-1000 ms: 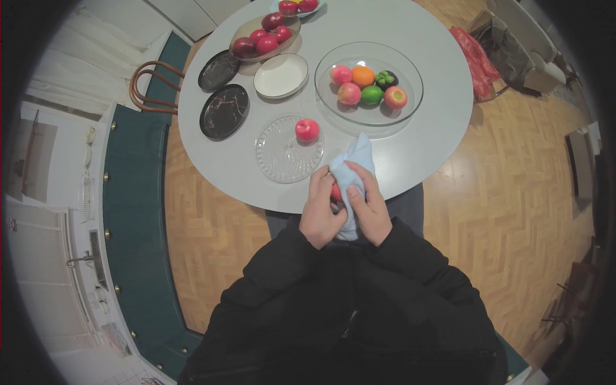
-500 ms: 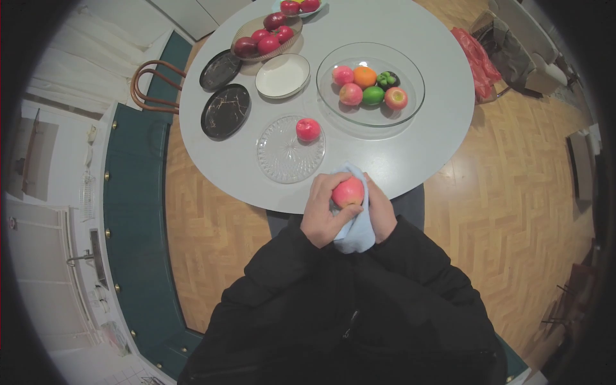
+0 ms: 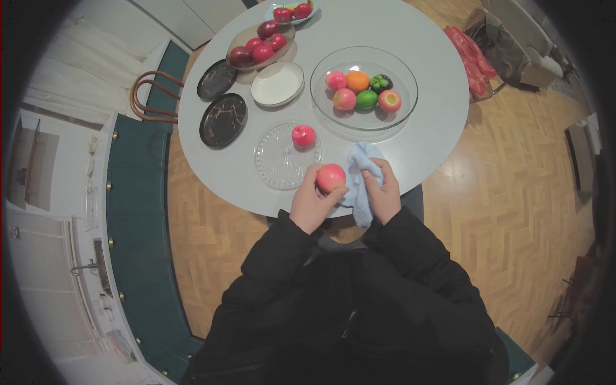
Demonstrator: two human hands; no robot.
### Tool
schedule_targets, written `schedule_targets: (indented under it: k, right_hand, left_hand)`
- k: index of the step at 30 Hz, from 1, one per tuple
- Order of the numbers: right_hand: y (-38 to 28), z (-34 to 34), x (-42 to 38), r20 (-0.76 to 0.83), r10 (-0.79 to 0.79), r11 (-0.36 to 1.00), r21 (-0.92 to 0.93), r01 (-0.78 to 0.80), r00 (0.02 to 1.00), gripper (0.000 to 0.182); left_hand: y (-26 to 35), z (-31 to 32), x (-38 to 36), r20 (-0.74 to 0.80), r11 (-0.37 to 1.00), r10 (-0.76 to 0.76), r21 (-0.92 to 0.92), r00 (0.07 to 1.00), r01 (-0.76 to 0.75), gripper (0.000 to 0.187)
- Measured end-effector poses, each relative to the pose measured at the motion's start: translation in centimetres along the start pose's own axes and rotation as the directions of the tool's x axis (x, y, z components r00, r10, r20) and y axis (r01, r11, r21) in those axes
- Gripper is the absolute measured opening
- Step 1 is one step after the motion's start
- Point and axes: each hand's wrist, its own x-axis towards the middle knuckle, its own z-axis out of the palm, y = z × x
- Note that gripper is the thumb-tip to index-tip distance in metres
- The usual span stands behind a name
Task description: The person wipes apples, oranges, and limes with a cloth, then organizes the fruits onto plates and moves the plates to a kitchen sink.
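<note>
White round table, parquet below. Her left hand grips a pink apple at the table's near edge; the right hand clutches a blue cloth just beside it. Beyond the apple sits a glass plate bearing a red apple.

Round white table with glass bowl, plates, fruit dishes.
</note>
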Motion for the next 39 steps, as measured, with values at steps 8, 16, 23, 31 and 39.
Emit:
schedule_targets:
  k: [8,16,23,31,39]
  right_hand:
    - [1.3,-0.5,0.7,0.000,-0.103,0.994,-0.027,0.103,0.995,0.029]
    - [0.9,-0.8,0.5,0.057,-0.049,0.998,-0.047,0.052,0.997,0.033]
    - [0.5,-0.8,0.2,0.095,-0.021,0.998,-0.055,0.026,0.995,0.041]
    - [0.9,-1.0,0.5,0.099,-0.013,0.999,-0.037,0.016,0.995,0.044]
    - [0.5,-0.2,0.6,0.087,0.023,0.990,0.138,-0.035,0.996,0.046]
  left_hand:
    - [4.4,-0.6,5.6,0.013,0.970,0.094,-0.228,0.996,-0.088,0.067]
    - [-2.4,-3.0,9.0,-0.247,0.902,0.363,0.336,0.899,-0.272,0.036]
    - [-5.9,-3.7,11.0,-0.133,0.858,0.255,0.487,0.958,-0.161,0.045]
    - [-5.3,-3.7,9.5,-0.124,0.913,0.231,0.369,0.965,-0.171,0.059]
    - [-1.5,-2.8,2.1,-0.066,0.956,-0.020,-0.292,0.998,0.000,0.048]
